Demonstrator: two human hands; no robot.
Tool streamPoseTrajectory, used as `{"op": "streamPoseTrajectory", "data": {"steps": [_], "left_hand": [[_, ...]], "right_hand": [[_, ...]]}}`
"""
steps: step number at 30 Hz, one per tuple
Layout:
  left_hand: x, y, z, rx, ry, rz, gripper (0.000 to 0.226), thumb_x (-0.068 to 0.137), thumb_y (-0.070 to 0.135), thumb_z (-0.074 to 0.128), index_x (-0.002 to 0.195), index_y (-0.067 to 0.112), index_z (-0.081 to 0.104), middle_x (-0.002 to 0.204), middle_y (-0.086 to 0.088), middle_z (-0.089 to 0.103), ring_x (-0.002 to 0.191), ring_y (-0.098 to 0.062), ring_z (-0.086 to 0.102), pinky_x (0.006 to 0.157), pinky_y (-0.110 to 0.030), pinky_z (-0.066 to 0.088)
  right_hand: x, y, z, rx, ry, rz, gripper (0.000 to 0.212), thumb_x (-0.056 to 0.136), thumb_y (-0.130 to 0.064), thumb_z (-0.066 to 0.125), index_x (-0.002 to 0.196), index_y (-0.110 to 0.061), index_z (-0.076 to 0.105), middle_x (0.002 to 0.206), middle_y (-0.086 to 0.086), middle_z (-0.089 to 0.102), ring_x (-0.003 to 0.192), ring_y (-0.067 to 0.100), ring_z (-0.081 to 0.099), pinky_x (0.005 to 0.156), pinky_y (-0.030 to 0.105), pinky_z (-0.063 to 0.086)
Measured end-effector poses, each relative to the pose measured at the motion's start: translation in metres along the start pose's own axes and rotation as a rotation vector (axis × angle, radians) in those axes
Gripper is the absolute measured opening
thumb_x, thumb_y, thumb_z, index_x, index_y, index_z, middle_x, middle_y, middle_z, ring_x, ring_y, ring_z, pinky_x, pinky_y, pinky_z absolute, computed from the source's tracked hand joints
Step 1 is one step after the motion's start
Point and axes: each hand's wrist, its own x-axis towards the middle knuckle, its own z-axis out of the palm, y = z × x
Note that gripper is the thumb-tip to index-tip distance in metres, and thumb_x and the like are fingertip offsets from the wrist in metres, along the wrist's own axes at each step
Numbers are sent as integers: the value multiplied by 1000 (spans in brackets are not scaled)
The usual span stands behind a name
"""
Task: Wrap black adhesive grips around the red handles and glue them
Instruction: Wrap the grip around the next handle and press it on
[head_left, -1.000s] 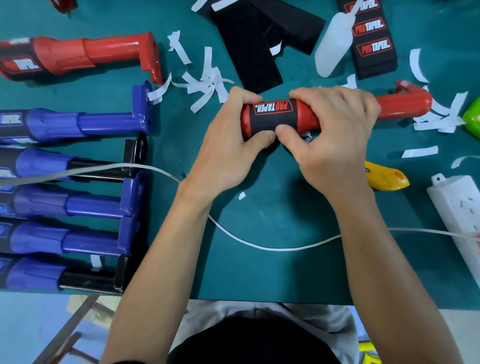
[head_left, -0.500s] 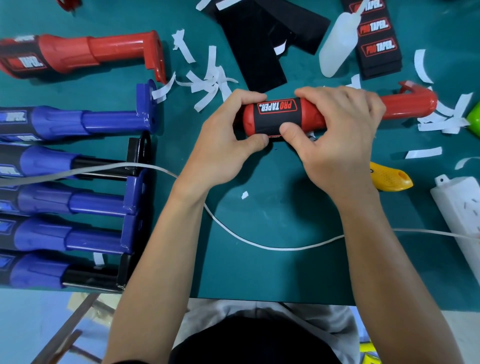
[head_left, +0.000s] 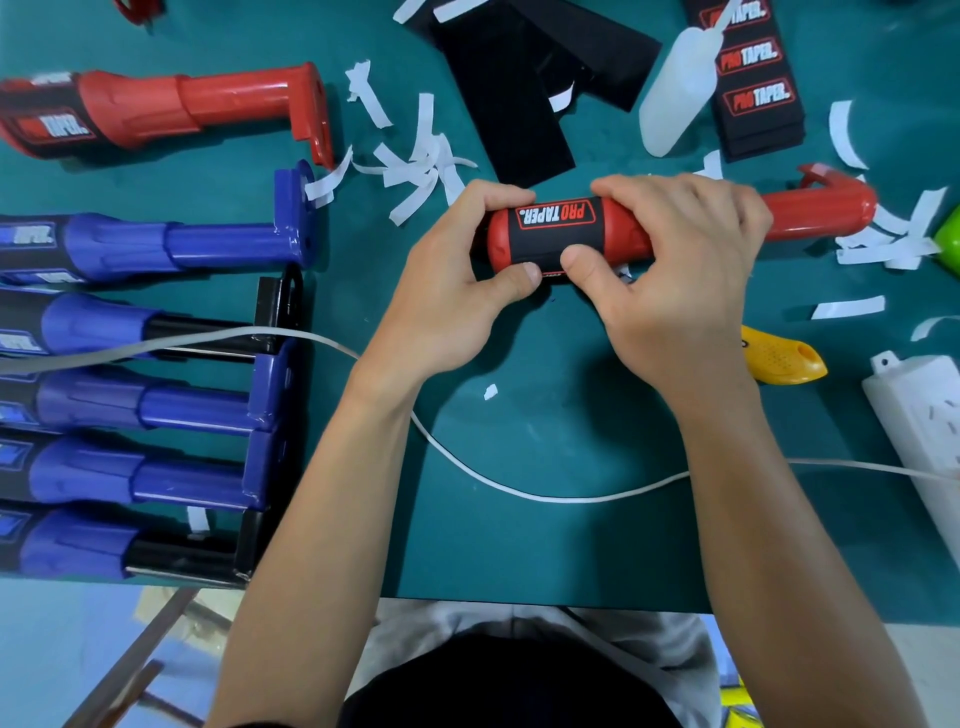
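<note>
Head view: red handle (head_left: 815, 215) is held level just beyond the white cable (head_left: 545, 496) loop, with the black grip (head_left: 556, 234) wrapped on its left end, logo up. Left hand (head_left: 457, 275) curls round the capped end and right hand (head_left: 675, 270) curls round the shaft. Both thumbs (head_left: 514, 278) press the grip's near edge, likely to hold the seam down so the adhesive takes. The glue bottle (head_left: 675, 98) and the spare grips stack (head_left: 758, 98) lie farther beyond the cable, within reach for the gluing step. Versus a second ago: same two-hand hold, logo stays up, a bit more red cap shows, and the thumbs, then touching, now sit just apart.
</note>
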Motion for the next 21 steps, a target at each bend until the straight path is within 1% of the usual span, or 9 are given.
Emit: {"op": "streamPoseTrajectory", "data": {"steps": [3,6,8,10,12,13,15,18,21], "left_hand": [[1,0,0,3,-7,-3,48,87,18,75,130,31,57,108,18,65,102,-10,62,96,-27,51],[1,0,-1,23,-13,5,48,88,16,76,131,30,57,111,19,65,103,-7,61,96,-22,48],[1,-1,-2,31,-15,2,51,87,16,77,131,31,57,113,19,65,105,-7,62,98,-23,49],[0,0,-2,51,-2,7,58,83,14,81,132,34,57,114,21,66,106,-6,63,100,-26,50],[-3,1,2,115,40,26,72,76,13,86,136,37,54,120,23,64,111,-2,62,102,-24,49],[-5,2,5,155,83,43,77,72,14,88,136,37,52,124,25,63,114,0,61,102,-22,48],[-10,3,11,286,232,108,69,67,23,89,125,32,52,119,22,63,108,-3,61,96,-24,48],[-14,3,14,627,491,327,47,64,35,89,101,18,65,97,8,67,87,-21,61,77,-33,40],[-16,2,14,715,588,403,30,70,35,89,89,18,74,82,6,70,73,-23,63,71,-36,38]], "right_hand": [[0,-1,0,-26,1,-11,46,91,-53,68,127,-24,68,117,-10,69,118,19,53,110,34,23],[0,-2,2,-88,2,-47,55,84,-56,72,127,-23,68,117,-9,69,116,22,55,110,36,25],[0,0,3,-125,-7,-73,59,82,-57,74,129,-22,68,119,-7,68,116,24,55,109,38,26],[0,2,3,-130,-18,-78,61,82,-59,75,131,-23,67,121,-6,68,117,24,55,108,39,26],[0,4,4,-120,-26,-76,63,81,-61,74,131,-23,66,122,-7,67,117,24,54,107,38,25],[0,5,5,-114,-27,-75,64,81,-62,74,131,-24,66,122,-7,67,117,24,54,107,38,24],[1,6,5,-108,-25,-73,64,81,-63,73,132,-25,66,122,-8,67,118,23,53,106,38,24],[3,8,5,-105,-31,-60,65,81,-63,75,133,-25,65,124,-9,67,119,22,53,106,38,24],[4,9,5,-92,-27,-53,64,80,-62,76,132,-25,65,124,-9,67,119,23,53,106,37,23]]}}
